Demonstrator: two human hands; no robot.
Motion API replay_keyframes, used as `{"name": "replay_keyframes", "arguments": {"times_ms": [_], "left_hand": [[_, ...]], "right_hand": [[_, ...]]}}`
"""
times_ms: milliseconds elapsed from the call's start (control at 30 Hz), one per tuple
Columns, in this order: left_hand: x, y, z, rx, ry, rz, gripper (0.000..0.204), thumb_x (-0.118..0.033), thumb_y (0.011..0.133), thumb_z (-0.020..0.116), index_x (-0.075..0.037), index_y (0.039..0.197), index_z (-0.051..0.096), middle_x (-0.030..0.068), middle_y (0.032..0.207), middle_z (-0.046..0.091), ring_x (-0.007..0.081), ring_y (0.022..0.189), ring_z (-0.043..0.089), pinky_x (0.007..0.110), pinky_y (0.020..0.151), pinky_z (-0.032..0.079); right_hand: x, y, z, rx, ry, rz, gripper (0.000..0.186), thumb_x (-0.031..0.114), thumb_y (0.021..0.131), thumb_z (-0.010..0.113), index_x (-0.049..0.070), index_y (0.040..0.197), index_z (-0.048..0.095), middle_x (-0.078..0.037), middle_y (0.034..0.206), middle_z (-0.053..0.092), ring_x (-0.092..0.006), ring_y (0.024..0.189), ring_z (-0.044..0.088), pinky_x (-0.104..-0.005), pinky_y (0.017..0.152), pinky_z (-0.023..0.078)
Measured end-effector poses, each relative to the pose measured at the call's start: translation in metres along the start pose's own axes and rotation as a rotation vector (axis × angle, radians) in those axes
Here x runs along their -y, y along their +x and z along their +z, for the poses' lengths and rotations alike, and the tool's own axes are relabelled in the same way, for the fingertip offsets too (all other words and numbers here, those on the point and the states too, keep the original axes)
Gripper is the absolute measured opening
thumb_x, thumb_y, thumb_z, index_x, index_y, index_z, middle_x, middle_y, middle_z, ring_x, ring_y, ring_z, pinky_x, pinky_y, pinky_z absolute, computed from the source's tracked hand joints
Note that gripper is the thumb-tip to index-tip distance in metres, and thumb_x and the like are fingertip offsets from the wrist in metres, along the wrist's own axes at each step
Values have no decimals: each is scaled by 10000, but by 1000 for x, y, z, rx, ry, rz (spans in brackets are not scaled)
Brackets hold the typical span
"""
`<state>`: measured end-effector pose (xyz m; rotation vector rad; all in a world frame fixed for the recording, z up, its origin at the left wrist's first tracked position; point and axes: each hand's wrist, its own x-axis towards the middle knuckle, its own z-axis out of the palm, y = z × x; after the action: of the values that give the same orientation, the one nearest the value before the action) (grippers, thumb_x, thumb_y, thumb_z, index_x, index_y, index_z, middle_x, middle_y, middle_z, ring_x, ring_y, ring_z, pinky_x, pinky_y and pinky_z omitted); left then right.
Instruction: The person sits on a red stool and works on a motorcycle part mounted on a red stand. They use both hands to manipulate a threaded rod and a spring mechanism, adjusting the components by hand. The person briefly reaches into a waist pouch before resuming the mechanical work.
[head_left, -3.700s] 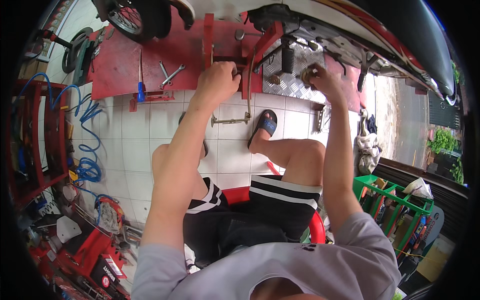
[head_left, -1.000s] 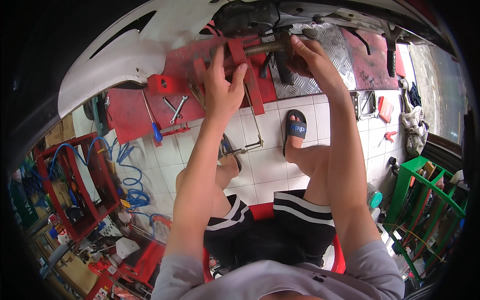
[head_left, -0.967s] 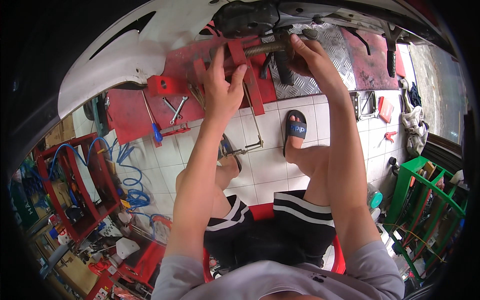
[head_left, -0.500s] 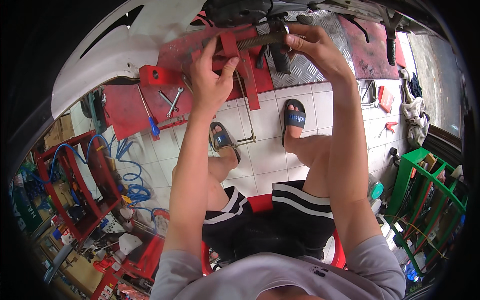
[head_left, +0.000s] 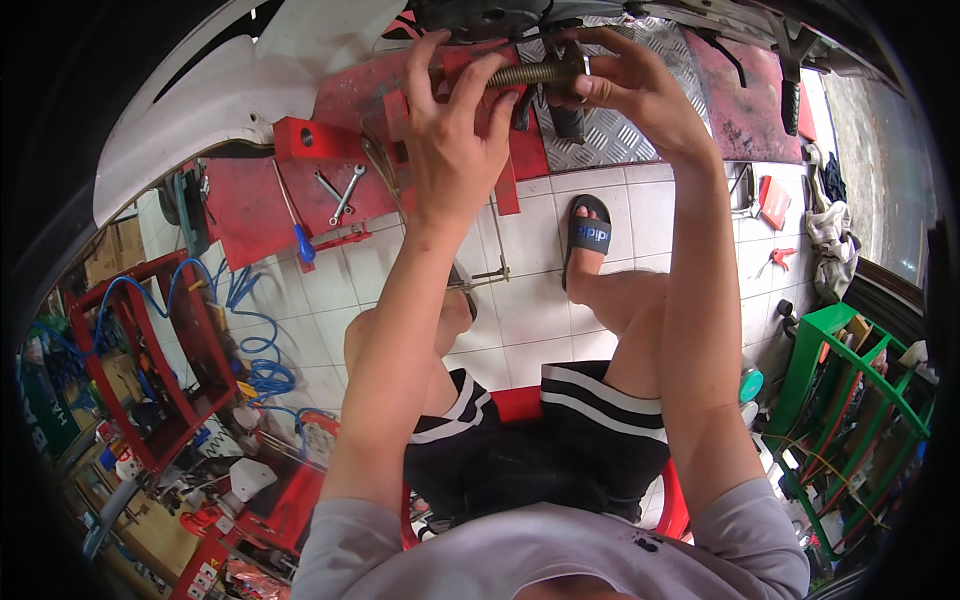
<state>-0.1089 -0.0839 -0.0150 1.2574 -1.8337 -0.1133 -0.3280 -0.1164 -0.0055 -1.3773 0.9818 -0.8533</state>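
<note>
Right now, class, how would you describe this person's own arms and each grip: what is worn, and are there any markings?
The left sleeve and right sleeve are short, plain light grey, ending above the elbows. The left forearm and right forearm are bare. The left grip and right grip are ungloved hands; no watch or bracelet shows.
</note>
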Motion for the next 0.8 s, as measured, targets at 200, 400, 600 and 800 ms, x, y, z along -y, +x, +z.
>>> {"name": "replay_keyframes", "arguments": {"times_ms": [200,400,600,800], "left_hand": [[-3,2,3,-32,81,19,251,-95,811,731,-103,1059,686,156,1304,483,347,1121,578,406,862,516],[-6,5,4,-44,58,8,228,-98,797,710,-119,1021,676,132,1248,520,337,1012,612,442,756,526],[-3,5,4,3,3,-44,221,-102,809,705,-106,1027,671,141,1216,530,351,988,624,432,754,532],[-5,9,1,-25,-31,21,236,-111,805,716,-101,1036,670,138,1184,547,343,962,636,418,756,540]], "right_hand": [[17,2,8,-68,-43,228,546,422,947,614,-61,1196,569,-138,906,694,-191,758,699,-308,704,561],[12,2,9,-124,-23,222,567,483,967,552,-55,1133,617,-108,913,680,-181,780,680,-298,739,545],[10,-5,10,-117,8,-140,478,343,984,582,-65,1233,567,-94,945,672,-160,806,656,-291,738,525],[0,1,-5,-69,-50,216,570,413,931,630,-62,1242,574,-132,1060,646,-172,804,670,-287,768,539]]}}
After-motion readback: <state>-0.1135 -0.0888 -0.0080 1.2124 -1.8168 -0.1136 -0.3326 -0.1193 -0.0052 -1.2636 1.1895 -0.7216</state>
